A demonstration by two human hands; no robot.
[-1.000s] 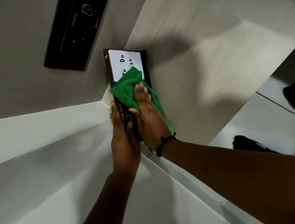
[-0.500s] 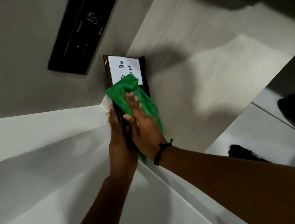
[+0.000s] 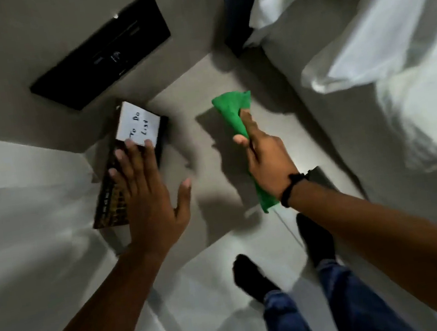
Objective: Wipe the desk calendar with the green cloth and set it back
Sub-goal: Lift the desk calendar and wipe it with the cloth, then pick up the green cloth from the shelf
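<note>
The desk calendar is a dark-framed stand with a white card reading "To Do List". It stands in the corner where the grey surface meets the wall. My left hand lies flat over its lower part, fingers spread, fingertips touching the white card. My right hand is off to the right, closed around the green cloth, which sticks up above my fist and hangs below my wrist. The cloth is clear of the calendar.
A black panel is mounted on the wall above the calendar. A bed with white bedding fills the right side. My legs in jeans and dark socks stand on the light floor below.
My right hand has lifted the green cloth off the calendar and moved it right. My left hand has shifted from gripping the calendar's side to lying flat over it. The camera swung right.
</note>
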